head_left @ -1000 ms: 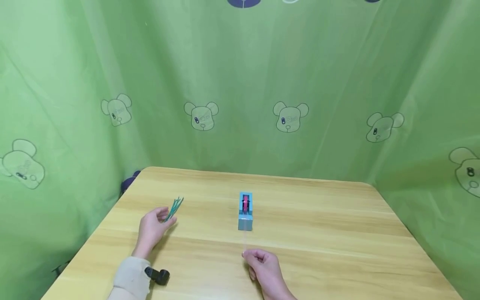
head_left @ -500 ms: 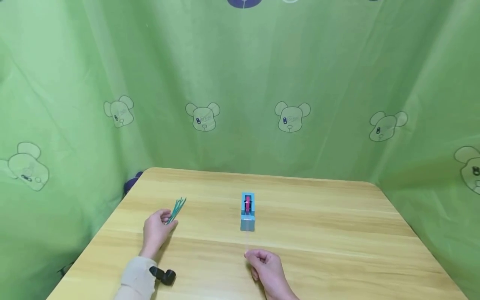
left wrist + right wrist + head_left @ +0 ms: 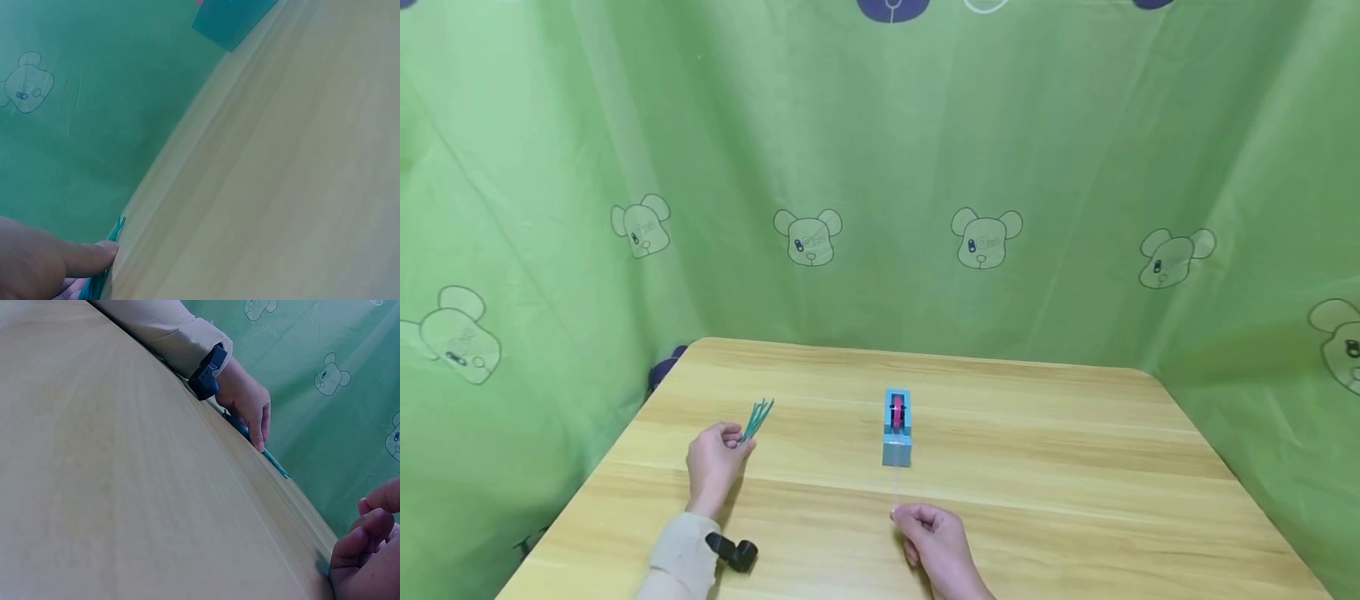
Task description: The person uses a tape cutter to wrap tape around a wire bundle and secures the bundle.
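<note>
Barely shifted teal strands (image 3: 757,420), fanned from left hand (image 3: 713,465)

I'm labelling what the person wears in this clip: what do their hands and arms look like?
The left hand is gloveless, below a cream sleeve that ends near the wrist; a small black device is worn there. The right hand is also gloveless; its sleeve, if any, is out of view.
</note>
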Motion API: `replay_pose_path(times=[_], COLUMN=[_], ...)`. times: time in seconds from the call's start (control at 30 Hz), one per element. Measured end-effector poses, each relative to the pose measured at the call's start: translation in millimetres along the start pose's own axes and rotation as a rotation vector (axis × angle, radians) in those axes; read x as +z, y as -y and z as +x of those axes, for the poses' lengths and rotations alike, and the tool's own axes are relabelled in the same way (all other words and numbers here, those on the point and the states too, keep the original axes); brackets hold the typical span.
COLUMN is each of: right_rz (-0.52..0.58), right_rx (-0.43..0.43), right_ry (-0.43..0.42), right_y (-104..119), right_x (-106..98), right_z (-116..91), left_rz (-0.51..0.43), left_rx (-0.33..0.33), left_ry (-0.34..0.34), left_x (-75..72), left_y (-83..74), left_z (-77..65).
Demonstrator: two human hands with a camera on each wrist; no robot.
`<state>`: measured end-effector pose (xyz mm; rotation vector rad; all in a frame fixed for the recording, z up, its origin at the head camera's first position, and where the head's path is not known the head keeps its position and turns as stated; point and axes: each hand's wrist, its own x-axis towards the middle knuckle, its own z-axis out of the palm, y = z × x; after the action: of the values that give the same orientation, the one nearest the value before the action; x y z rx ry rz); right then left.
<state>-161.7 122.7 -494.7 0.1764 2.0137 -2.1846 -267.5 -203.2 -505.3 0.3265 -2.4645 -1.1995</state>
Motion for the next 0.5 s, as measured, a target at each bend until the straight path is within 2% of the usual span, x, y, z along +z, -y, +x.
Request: replay_pose_path(times=[0.23,0.5], right_rz=[0.028,0.008], right_rx=[0.0,-0.008], right_ry=[0.008,0.002], right_y=[1.0,1.3], right_x=[2.7,1.4], right_z=[1.1,1.6], left_rz=[0.03,0.051], left_rx=[0.018,0.044], left_ry=[-0.022,-0.005], left_x=[-3.3,-1.0], left_y=[0.4,-1.2], left_z=[2.3,4.6])
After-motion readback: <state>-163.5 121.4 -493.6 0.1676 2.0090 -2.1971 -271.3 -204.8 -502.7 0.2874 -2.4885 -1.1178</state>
